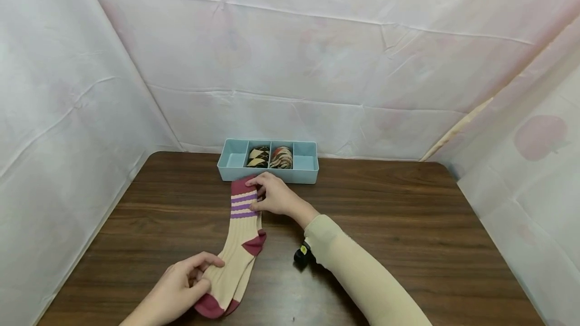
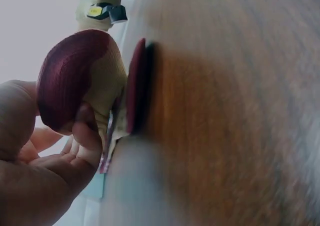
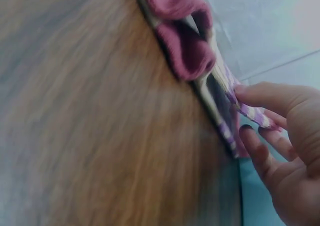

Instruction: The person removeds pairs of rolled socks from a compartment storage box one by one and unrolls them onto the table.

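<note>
A cream sock with burgundy toe, heel and cuff and purple stripes stretches lengthwise in front of the blue box. Beneath it lies a matching sock, mostly covered, its toe and heel showing. My left hand pinches the upper sock near the toe; in the left wrist view that toe is raised over the lower sock's toe. At the cuff end, my right hand pinches the upper sock's striped edge. The right wrist view shows a gap there between the two socks, the lower one against the table.
A light blue divided box stands at the table's back edge, right behind the cuffs. Its two middle compartments hold a rolled diamond-pattern item and a rolled wavy-striped one. White curtains surround the brown table.
</note>
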### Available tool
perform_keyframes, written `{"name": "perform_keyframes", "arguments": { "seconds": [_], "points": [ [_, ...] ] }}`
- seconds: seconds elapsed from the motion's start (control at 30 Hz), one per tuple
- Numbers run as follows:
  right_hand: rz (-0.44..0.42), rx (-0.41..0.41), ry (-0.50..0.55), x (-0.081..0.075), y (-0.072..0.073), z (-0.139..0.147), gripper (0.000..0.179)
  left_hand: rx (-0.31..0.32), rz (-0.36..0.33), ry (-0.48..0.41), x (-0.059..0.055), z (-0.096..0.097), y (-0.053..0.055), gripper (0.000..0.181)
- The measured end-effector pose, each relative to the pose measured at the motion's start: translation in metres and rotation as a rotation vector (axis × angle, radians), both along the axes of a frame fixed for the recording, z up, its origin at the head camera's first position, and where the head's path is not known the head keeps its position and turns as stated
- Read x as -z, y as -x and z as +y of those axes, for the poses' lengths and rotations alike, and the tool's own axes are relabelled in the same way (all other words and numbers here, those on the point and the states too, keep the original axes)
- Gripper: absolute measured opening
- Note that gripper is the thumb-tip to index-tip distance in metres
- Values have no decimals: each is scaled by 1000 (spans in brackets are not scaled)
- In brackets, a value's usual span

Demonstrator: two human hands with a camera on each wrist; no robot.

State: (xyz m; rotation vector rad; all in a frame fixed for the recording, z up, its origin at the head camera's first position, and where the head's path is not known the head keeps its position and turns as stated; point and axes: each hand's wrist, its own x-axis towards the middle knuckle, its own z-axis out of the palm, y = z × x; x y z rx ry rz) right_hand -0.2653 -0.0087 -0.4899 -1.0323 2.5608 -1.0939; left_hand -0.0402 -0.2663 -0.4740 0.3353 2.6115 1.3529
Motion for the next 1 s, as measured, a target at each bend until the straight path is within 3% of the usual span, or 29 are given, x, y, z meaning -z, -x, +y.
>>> {"name": "perform_keyframes", "arguments": {
  "seconds": [0.27, 0.53, 0.67, 0.77, 0.9, 1.0],
  "points": [
    [24, 36, 141, -15, -8, -14, 60, 69, 156, 0, -4, -18, -4, 51],
    [73, 13, 139, -18, -10, -30, 54, 55, 272, 66, 1, -41, -1, 37],
    [108, -13, 127, -18, -8, -35, 56, 41, 276, 115, 5, -47, 1, 37],
    [121, -27, 125, -17, -6, -38, 58, -6, 261, 149, 4, -50, 0, 40],
    [102, -38, 98, -16, -6, -44, 59, -55, 232, 194, 1, -55, 0, 41],
    [66, -56, 64, -13, -7, -51, 59, -57, 186, 219, 1, -59, 0, 39]
  ]
}}
